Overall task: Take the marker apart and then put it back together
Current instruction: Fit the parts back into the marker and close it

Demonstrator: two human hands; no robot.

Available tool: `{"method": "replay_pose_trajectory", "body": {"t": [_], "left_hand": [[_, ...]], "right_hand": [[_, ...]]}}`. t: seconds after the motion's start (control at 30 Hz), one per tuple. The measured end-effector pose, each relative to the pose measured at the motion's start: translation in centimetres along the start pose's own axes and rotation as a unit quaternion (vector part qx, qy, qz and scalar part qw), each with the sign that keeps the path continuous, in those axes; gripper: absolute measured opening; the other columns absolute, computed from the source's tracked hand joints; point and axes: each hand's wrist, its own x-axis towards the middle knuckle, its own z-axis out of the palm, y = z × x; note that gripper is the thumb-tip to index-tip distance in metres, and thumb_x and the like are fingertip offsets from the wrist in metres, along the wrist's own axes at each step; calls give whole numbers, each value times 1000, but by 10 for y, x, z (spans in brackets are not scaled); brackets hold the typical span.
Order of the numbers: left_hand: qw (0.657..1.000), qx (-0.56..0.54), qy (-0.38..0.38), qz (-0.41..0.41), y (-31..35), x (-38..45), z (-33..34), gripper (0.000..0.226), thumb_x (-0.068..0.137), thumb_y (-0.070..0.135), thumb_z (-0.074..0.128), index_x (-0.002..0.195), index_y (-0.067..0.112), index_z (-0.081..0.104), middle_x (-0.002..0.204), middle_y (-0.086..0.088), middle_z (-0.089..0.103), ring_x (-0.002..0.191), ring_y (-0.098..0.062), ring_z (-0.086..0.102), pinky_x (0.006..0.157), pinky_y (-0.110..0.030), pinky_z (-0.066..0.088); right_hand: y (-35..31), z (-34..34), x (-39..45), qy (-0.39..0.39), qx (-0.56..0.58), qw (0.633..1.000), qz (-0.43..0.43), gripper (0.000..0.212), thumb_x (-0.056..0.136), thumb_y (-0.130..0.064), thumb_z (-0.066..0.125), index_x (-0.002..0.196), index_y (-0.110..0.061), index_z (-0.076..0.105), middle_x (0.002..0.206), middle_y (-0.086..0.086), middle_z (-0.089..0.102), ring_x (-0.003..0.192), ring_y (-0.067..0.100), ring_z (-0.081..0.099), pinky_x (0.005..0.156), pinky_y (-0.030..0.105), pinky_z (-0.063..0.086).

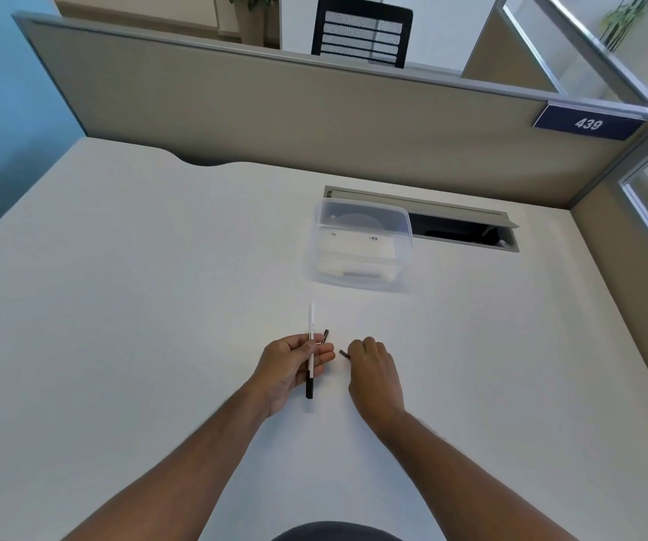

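Observation:
My left hand (289, 367) holds a thin white marker body (311, 333) with a black end (309, 388) pointing toward me; the white end sticks up past my fingers. A small dark piece (326, 335) shows just beyond my left fingertips; whether it lies on the desk or is held, I cannot tell. My right hand (375, 374) is curled palm down on the white desk (139, 306), and a short dark part (344, 353) pokes out from its fingertips toward the left hand. The two hands are a small gap apart.
A clear plastic box (361, 244) with a lid stands beyond the hands. Behind it is an open cable slot (466, 228) in the desk. A beige partition (314, 119) with a "439" plate (587, 123) bounds the far edge; a black chair (361, 31) is behind it.

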Motion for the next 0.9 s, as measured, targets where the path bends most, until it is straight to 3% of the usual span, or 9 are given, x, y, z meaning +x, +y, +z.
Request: {"method": "replay_pose_trajectory", "body": {"t": [0.13, 0.3, 0.43, 0.53, 0.67, 0.77, 0.9], "left_hand": [[1000, 13, -6, 3, -2, -3, 2, 20, 104, 11, 56, 117, 4, 71, 112, -13, 81, 104, -25, 79, 93, -37, 60], [999, 25, -20, 0, -5, -9, 3, 20, 103, 13, 60, 118, 6, 70, 109, -11, 82, 102, -23, 79, 91, -34, 61], [998, 39, -42, 2, -8, -12, 4, 21, 103, 13, 59, 120, 6, 69, 111, -11, 81, 105, -24, 79, 92, -34, 60], [996, 66, -64, 4, -7, -15, 6, 20, 103, 15, 59, 119, 8, 70, 110, -10, 82, 105, -23, 79, 92, -33, 61], [991, 96, -89, 3, -6, -19, 9, 20, 103, 15, 60, 118, 9, 71, 111, -10, 82, 107, -23, 78, 87, -29, 61], [989, 105, -100, 4, -6, -22, 10, 21, 104, 13, 58, 119, 8, 71, 112, -10, 81, 107, -23, 78, 87, -29, 61], [987, 119, -103, 7, -6, -25, 12, 21, 104, 13, 58, 119, 8, 71, 112, -9, 82, 107, -23, 78, 89, -30, 61]], "right_hand": [[7, -3, 1, -1, -16, 999, 31, 33, 84, 9, 43, 109, -9, 56, 108, 10, 57, 97, 29, 52, 82, 35, 42], [13, -34, 30, 22, 171, 977, 126, 24, 100, -2, 46, 114, -4, 66, 112, 18, 60, 99, 35, 62, 84, 38, 48], [10, -67, 51, 10, 343, 917, 204, 22, 104, -23, 41, 99, -12, 59, 91, 8, 72, 79, 28, 70, 71, 41, 56], [6, -86, 58, 18, 470, 855, 220, 22, 107, -22, 34, 103, -11, 53, 84, 13, 75, 62, 22, 74, 57, 33, 60], [-2, -100, 61, 25, 569, 794, 213, 10, 106, -14, 41, 109, -14, 51, 89, 13, 76, 66, 22, 77, 58, 27, 61], [-4, -101, 59, 22, 563, 800, 204, 14, 100, -5, 51, 109, -16, 55, 90, 10, 77, 73, 21, 78, 64, 27, 62], [-4, -97, 54, 0, 526, 831, 181, 13, 98, -9, 60, 109, -16, 59, 84, 3, 79, 79, 20, 77, 73, 32, 62]]}}
